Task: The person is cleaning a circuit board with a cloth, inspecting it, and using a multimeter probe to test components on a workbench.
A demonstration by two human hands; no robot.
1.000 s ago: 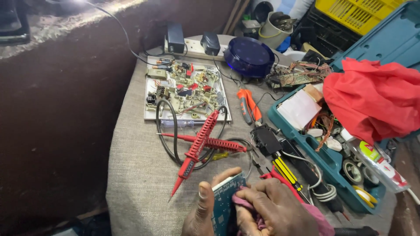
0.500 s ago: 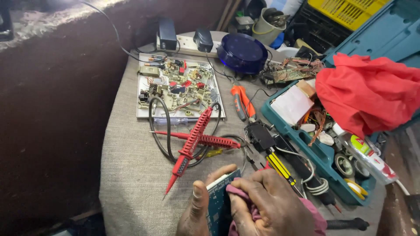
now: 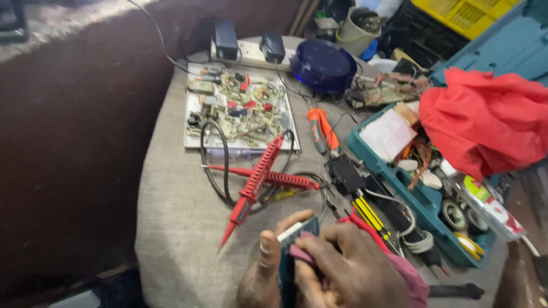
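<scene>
At the table's near edge, a small blue circuit board (image 3: 292, 251) is standing upright, pinched by the left hand (image 3: 264, 274), while the right hand (image 3: 348, 268) is pressing a pink cloth (image 3: 301, 254) against it; red probes (image 3: 257, 179) are lying just beyond.

small circuit board (image 3: 292, 242) | blue-green, pale top edge | upright – pinched between both hands (low, near table edge)
</scene>
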